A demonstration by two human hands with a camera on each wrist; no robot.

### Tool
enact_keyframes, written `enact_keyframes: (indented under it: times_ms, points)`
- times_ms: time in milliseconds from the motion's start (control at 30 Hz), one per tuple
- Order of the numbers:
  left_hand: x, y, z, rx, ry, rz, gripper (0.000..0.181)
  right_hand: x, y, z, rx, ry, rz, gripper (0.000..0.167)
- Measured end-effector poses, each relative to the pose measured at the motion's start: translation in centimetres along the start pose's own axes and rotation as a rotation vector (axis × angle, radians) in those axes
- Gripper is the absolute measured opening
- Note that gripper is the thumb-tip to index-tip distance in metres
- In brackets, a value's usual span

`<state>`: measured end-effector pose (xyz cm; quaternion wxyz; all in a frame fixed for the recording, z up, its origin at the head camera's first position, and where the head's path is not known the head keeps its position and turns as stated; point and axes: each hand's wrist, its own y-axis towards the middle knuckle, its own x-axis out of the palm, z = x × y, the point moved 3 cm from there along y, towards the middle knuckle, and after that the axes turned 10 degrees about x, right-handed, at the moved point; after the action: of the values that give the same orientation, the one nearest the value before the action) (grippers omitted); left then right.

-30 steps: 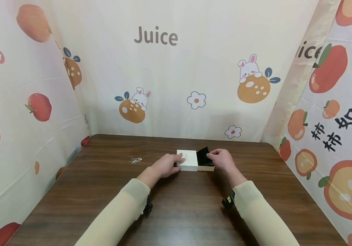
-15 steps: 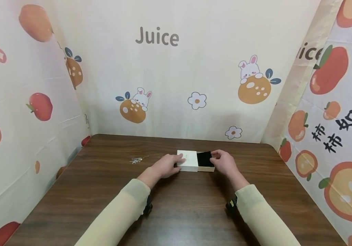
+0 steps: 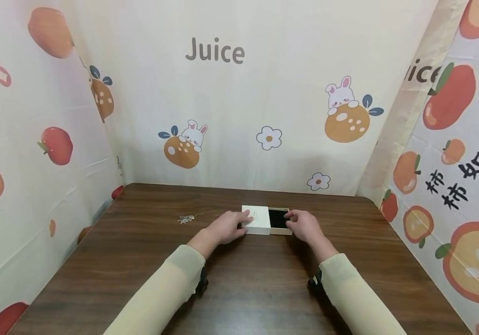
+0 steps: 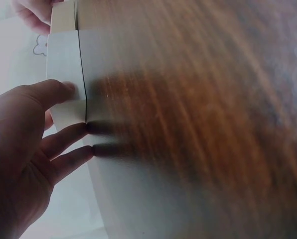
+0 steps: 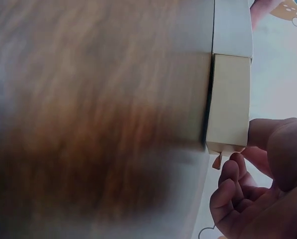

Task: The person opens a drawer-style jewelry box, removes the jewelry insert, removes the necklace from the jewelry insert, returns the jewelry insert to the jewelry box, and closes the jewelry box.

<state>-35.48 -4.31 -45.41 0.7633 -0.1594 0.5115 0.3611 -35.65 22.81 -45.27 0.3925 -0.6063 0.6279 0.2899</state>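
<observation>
A white slide-out drawer box (image 3: pixel 257 217) lies on the table, its cream inner tray (image 3: pixel 281 231) pulled partly out to the right. Inside the tray, a black pad (image 3: pixel 278 218) lies flat. My left hand (image 3: pixel 227 226) grips the left end of the white sleeve; the left wrist view shows its thumb on the front side wall (image 4: pixel 65 59). At the tray's right end is my right hand (image 3: pixel 305 225), thumb and forefinger at the rim. In the right wrist view its other fingers (image 5: pixel 228 186) are curled beside a small ribbon tab (image 5: pixel 217 162).
A small silvery chain with dangling pieces (image 3: pixel 186 219) lies on the brown wooden table (image 3: pixel 239 288), left of the box. Printed curtains (image 3: pixel 231 102) stand behind the table and along both sides.
The black pad, tilted up in the right hand's fingers a second ago, has gone down flat into the tray. The right hand has lowered slightly at the tray's end; the left hand keeps its grip.
</observation>
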Motion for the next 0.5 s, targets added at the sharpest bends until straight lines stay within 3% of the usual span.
enact_keyframes:
  times_ms: [133, 300, 500]
  points:
    - [0.0, 0.0, 0.0, -0.003, -0.003, 0.001, 0.049, -0.2, 0.0, 0.1, -0.023, -0.003, -0.014, 0.03]
    - [0.0, 0.0, 0.0, -0.006, -0.005, -0.003, 0.049, -0.8, 0.1, 0.5, -0.042, 0.082, -0.008, 0.03]
    - [0.0, 0.0, 0.0, -0.01, -0.011, -0.003, 0.049, -1.8, 0.5, 1.3, -0.008, 0.093, 0.022, 0.029]
